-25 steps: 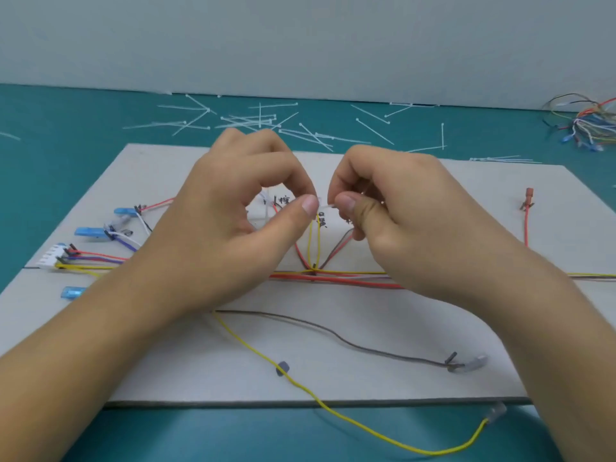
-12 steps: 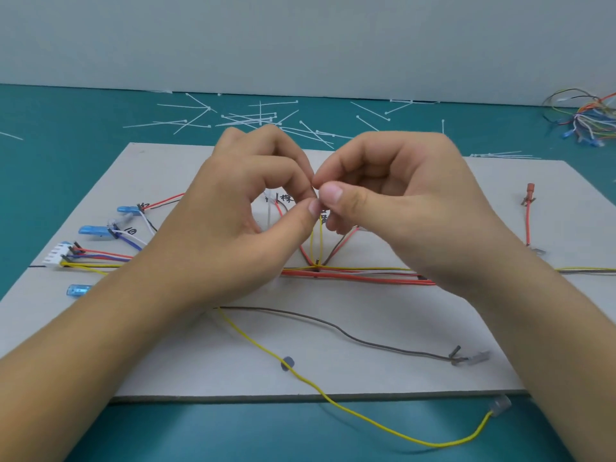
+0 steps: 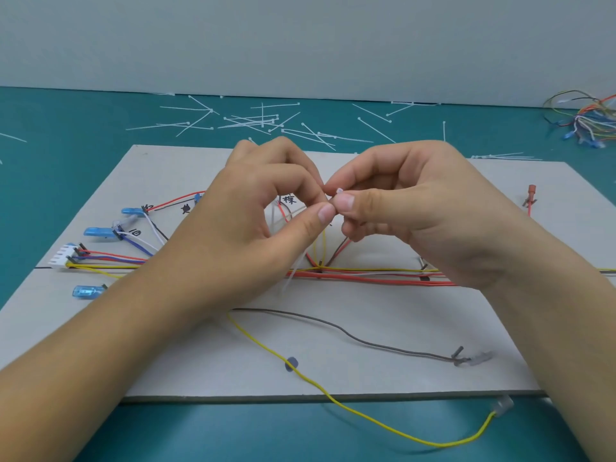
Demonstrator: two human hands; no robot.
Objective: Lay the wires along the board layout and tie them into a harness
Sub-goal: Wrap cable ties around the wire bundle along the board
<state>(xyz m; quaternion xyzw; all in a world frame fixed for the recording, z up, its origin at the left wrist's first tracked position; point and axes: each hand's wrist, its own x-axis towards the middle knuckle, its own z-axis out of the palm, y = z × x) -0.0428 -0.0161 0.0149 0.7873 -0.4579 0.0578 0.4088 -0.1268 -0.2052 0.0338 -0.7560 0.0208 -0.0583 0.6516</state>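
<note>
Teal table (image 3: pixel 66 135), pale grey layout board (image 3: pixel 383 315): left hand (image 3: pixel 266 228) and right hand (image 3: pixel 420 211) each pinch a thin white plastic cable tie (image 3: pixel 339 191) above the red-and-yellow wire bundle (image 3: pixel 366 275) lying along the board. Best next, by the look of it: thread the tail squarely, cinch snugly.

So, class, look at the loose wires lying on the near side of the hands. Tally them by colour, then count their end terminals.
Yellow wire: 1
Brown wire: 1
Clear end terminals: 2
Total: 4
</note>
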